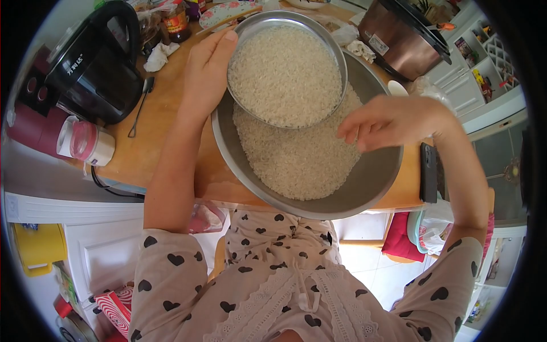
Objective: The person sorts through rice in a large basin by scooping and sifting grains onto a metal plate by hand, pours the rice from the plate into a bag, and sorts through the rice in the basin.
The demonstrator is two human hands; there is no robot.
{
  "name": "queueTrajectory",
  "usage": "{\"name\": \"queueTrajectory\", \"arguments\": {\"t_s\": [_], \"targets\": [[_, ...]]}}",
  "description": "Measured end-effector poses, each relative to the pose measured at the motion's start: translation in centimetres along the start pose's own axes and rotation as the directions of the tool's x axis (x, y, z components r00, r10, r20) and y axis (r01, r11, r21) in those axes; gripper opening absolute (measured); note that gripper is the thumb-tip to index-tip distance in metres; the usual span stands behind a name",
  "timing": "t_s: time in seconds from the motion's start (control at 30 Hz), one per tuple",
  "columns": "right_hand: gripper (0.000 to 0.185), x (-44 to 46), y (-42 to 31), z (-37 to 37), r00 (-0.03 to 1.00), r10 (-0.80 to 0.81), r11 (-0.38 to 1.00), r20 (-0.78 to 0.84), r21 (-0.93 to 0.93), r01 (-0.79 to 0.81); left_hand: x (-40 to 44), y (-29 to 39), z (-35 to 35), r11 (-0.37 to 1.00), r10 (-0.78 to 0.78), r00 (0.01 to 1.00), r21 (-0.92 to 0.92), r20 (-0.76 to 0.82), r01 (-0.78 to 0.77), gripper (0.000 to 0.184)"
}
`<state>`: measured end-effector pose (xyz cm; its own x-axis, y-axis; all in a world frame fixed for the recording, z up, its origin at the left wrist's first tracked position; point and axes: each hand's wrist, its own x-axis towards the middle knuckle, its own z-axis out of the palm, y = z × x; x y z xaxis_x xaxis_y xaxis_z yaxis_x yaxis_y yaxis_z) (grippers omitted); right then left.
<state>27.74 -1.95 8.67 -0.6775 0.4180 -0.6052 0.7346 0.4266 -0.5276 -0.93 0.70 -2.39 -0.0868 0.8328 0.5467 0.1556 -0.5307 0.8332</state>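
My left hand (pixel 211 68) grips the left rim of a round metal dish (pixel 340 60), thumb on top of the edge. White rice (pixel 285 74) fills this dish, which is held tilted over a large metal basin (pixel 373 178). More rice (pixel 302 165) is heaped across the basin's bottom. Just right of the dish, my right hand (pixel 393 122) hovers above the basin's right side. Its fingers are bent and pressed together; whatever lies between them, if anything, is too small to make out.
On the left of the wooden table stand a black kettle (pixel 97 62), a long-handled spoon (pixel 141 105) and a pink-lidded jar (pixel 94 142). A brown cooker (pixel 399 40) is at the back right. A phone (pixel 428 171) lies by the right edge. A sauce jar (pixel 175 24) stands behind.
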Motion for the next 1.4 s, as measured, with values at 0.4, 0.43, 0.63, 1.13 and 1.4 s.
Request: {"name": "queueTrajectory", "arguments": {"t_s": [0.4, 0.43, 0.63, 1.13, 1.4], "targets": [[0.036, 2.7, 1.0, 5.5, 0.970, -0.067, 0.997, -0.234, -0.050, 0.057, -0.2, 0.0, -0.1, 0.999, -0.004, 0.999, -0.035, 0.037, 0.005, 0.035], [0.035, 2.9, 1.9, 5.1, 0.943, -0.057, 0.994, -0.327, -0.102, 0.025, -0.1, 0.1, -0.1, 0.999, -0.011, 0.999, -0.046, 0.041, 0.013, 0.035], [0.036, 3.2, 2.5, 6.1, 0.897, 0.184, 0.954, -0.401, -0.147, -0.261, 0.0, 0.0, -0.4, 1.000, -0.009, 0.998, -0.025, 0.058, 0.010, 0.035], [0.027, 4.9, -0.7, 7.7, 0.974, -0.152, 0.533, 0.166, 0.844, -0.060, -0.1, 0.6, -0.2, 0.997, -0.066, 0.995, -0.038, 0.069, 0.069, 0.036], [0.024, 3.0, -2.1, 2.7, 0.987, -0.141, 0.687, 0.075, 0.726, 0.043, -0.1, 0.2, 0.2, 0.995, -0.051, 0.999, -0.080, 0.006, 0.051, 0.035]]}}
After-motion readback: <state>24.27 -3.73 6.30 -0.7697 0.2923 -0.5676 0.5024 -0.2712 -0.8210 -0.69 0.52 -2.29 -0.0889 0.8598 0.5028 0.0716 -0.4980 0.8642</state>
